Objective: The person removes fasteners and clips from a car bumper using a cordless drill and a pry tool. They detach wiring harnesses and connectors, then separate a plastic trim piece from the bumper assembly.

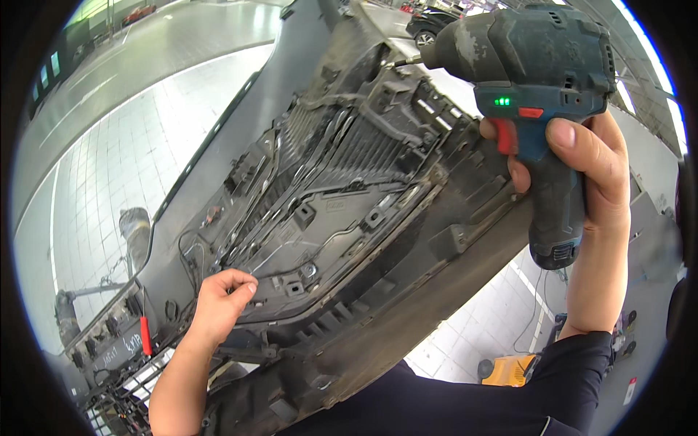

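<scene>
In my right hand (pixel 609 163) is a cordless impact driver (pixel 538 54), dark with a blue band, a red trigger and green lights. My fingers wrap its grip, and one lies by the trigger. Its bit (pixel 407 62) points left, near the upper end of a dark plastic car bumper (pixel 349 211) seen from its inner side. Over the bumper's lower left part, my left hand (pixel 224 301) is closed with thumb and fingertips pinched together. Whatever they hold, if anything, is too small to make out. Thin black wiring (pixel 190 243) runs close by that hand.
A red-handled screwdriver (pixel 146 336) stands at the bumper's lower left end. Padded stand arms (pixel 136 236) are beside the left edge. On the tiled floor, a yellow-and-black machine (pixel 507 370) sits at lower right. A dark car (pixel 430 25) is parked in the background.
</scene>
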`<state>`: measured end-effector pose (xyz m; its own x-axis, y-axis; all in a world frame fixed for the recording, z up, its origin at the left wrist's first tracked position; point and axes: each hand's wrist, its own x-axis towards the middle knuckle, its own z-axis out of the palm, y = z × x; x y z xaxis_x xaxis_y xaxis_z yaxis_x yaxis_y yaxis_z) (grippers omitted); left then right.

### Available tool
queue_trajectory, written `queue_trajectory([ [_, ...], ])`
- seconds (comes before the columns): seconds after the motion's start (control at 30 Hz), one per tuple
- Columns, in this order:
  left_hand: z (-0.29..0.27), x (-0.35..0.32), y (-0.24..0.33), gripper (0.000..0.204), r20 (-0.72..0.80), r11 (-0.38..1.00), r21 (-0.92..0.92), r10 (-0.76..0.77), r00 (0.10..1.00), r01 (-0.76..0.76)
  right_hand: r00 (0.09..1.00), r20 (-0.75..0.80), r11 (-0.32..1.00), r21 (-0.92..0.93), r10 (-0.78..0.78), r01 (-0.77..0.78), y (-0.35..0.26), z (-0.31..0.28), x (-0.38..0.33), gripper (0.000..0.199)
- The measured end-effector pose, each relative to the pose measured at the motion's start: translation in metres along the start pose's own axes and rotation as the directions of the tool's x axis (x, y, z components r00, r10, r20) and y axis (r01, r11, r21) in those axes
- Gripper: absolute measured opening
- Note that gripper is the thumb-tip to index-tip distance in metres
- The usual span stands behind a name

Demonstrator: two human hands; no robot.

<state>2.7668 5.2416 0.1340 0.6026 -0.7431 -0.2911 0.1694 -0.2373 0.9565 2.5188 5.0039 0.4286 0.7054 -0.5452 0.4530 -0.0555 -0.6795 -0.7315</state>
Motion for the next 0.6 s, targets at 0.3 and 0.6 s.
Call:
queue_trajectory([
  [0.3,0.043,0.018,0.041,0.011,0.118,0.996,0.047,0.072,0.99,-0.078,1.0,-0.031,0.999,0.046,-0.002,0.004,0.002,-0.042,-0.012,0.074],
  [0.6,0.124,0.049,0.119,0.036,0.288,0.878,-0.345,0.434,0.854,-0.331,0.956,0.173,0.964,0.074,0.238,-0.254,0.022,0.019,-0.046,0.054],
])
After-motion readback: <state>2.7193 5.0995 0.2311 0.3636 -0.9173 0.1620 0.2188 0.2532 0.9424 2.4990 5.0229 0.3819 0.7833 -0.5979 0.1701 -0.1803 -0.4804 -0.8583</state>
